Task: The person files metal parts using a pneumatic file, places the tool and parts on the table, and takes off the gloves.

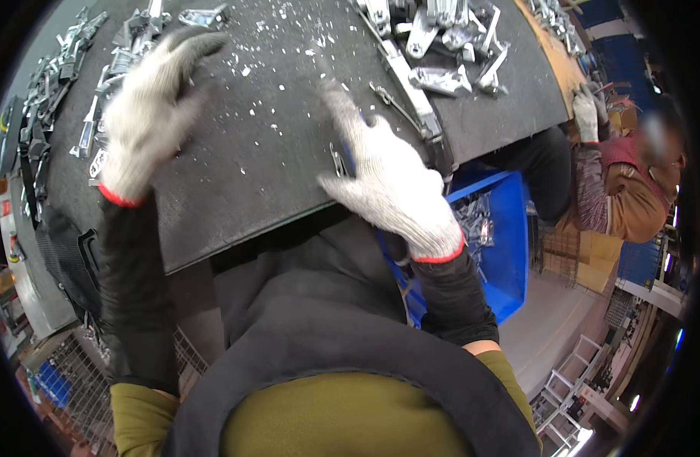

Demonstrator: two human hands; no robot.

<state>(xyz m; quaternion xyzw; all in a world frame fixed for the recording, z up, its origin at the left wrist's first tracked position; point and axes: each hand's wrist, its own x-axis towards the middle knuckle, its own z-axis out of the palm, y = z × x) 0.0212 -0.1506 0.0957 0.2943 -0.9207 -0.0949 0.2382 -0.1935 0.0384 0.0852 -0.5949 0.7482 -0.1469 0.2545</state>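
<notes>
Both of my hands wear white knit gloves with red cuffs, over a dark table top [235,206]. On the left, my left hand [148,114] is smeared by motion, its fingers stretched out and holding nothing I can see. It is nearest to a row of silver metal parts [129,49]. My right hand [395,179] is near the front edge, index finger pointing away and thumb spread; its other fingers are hidden. Beside that thumb lies a small metal piece [337,161], partly covered. A thin pointed metal tool [394,103] rests just beyond the right hand.
Light chips [277,87] are scattered over the table. A long metal bar [411,87] separates off a pile of silver parts [449,38]. Below the edge, a blue bin [510,251] holds metal parts. More parts [41,137] line the far left. A gloved co-worker [628,179] sits at right.
</notes>
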